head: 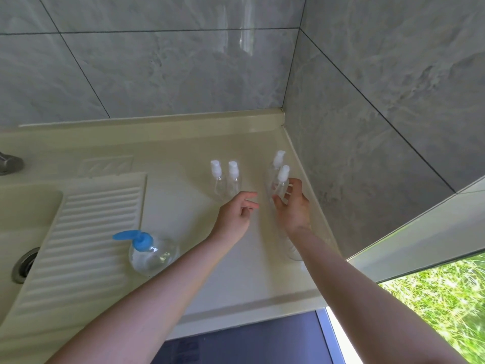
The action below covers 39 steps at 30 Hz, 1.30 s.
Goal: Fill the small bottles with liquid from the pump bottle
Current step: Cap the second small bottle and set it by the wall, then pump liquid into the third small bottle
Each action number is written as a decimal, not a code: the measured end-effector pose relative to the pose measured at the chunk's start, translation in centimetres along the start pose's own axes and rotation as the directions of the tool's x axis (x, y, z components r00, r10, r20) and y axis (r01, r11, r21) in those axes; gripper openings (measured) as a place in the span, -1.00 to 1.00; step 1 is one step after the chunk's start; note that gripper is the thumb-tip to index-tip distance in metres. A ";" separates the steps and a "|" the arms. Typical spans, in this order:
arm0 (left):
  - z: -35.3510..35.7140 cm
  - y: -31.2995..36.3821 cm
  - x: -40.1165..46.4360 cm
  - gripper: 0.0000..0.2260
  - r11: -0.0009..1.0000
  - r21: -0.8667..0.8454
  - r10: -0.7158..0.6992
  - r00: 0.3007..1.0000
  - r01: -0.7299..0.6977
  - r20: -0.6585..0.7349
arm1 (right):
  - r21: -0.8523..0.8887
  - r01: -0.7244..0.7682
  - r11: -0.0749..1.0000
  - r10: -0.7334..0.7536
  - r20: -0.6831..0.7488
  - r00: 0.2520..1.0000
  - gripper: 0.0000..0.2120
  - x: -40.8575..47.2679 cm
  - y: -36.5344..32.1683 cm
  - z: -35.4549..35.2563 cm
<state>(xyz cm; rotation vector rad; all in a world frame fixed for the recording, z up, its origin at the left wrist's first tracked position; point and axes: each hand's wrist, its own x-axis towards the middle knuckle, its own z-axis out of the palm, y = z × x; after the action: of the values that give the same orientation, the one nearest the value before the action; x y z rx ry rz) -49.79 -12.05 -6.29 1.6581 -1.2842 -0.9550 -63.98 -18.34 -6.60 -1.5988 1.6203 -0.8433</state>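
A clear pump bottle point(153, 254) with a blue pump head stands at the front left of the cream counter point(183, 206). Two small clear bottles point(225, 177) with white caps stand side by side near the middle. Two more stand close to the right wall; the farther one point(277, 160) stands free. My right hand point(294, 206) is wrapped around the nearer one point(282, 183), thumb on its left and fingers on its right. My left hand point(236, 212) hovers just in front of the middle pair, fingers loosely apart and holding nothing.
A ribbed washboard point(86, 232) slopes into the sink with its drain point(25, 264) at the left. Grey tiled walls point(367, 127) close the back and right. A clear object point(295, 252) lies partly hidden under my right forearm. The counter's front edge point(249, 308) is near.
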 end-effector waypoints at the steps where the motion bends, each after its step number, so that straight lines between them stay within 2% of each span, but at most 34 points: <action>1: 0.0 0.0 0.0 -0.61 1.000 0.000 0.001 1.000 -0.001 0.000 | 0.002 -0.001 1.000 0.001 0.002 1.000 -0.60 0.0 0.0 0.0; 4: -0.1 0.0 0.0 -0.61 1.000 -0.006 -0.004 1.000 0.004 0.003 | 0.002 -0.012 1.000 0.012 0.009 1.000 -0.56 0.1 0.2 -0.1; 8: -0.4 0.0 -0.2 -0.64 1.000 -0.014 -0.002 1.000 0.002 -0.014 | 0.026 -0.036 0.999 0.035 0.005 0.999 -0.34 -0.7 -0.1 -0.4; 10: -0.7 0.2 -0.3 -0.69 1.000 -0.023 0.007 0.999 -0.008 -0.039 | 0.026 0.077 0.997 -0.074 -0.114 0.991 -0.27 -1.5 -0.9 -0.7; 13: -1.1 0.4 -0.6 -0.79 0.998 -0.064 0.010 0.994 -0.017 -0.112 | -0.032 0.328 0.944 -0.320 -0.337 0.886 -0.31 -2.4 -3.0 -1.6; 15: -1.5 0.3 -0.9 -0.83 0.996 -0.084 0.010 0.985 -0.025 -0.170 | -0.066 0.493 0.867 -0.482 -0.358 0.800 -0.38 -2.5 -4.9 -1.8; 18: -2.2 0.2 -1.4 -0.87 0.995 -0.101 -0.012 0.973 -0.011 -0.230 | -0.076 0.641 0.764 -0.637 -0.247 0.730 -0.49 -1.9 -6.7 -0.8; 21: -3.3 0.1 -1.8 -0.90 0.993 -0.120 -0.038 0.967 0.007 -0.254 | -0.045 0.636 0.770 -0.637 -0.089 0.766 -0.54 -1.4 -7.4 1.5; 23: -3.9 -0.1 -2.1 -0.89 0.990 -0.138 -0.059 0.961 0.022 -0.270 | -0.040 0.634 0.772 -0.635 -0.041 0.771 -0.58 -1.0 -7.7 2.7; 31: -4.9 0.5 -3.6 -0.89 0.975 -0.213 -0.125 0.957 0.069 -0.261 | -0.061 0.553 0.831 -0.554 0.003 0.833 -0.69 -0.3 -8.8 4.5; 36: -5.7 1.0 -4.8 -0.87 0.981 -0.174 -0.124 0.963 0.083 -0.239 | -0.063 0.547 0.834 -0.550 -0.028 0.835 -0.74 -0.6 -9.1 4.1; 39: -6.0 1.7 -5.6 -0.83 0.989 -0.144 -0.080 0.962 0.044 -0.261 | -0.023 0.539 0.842 -0.539 -0.062 0.840 -0.74 -1.4 -9.6 3.1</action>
<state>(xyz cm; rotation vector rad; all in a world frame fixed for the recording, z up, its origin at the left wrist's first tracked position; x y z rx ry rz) -45.97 -5.90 -1.97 1.6628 -0.9708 -0.8054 -56.17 -17.11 -0.22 -2.0932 1.2121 -1.1868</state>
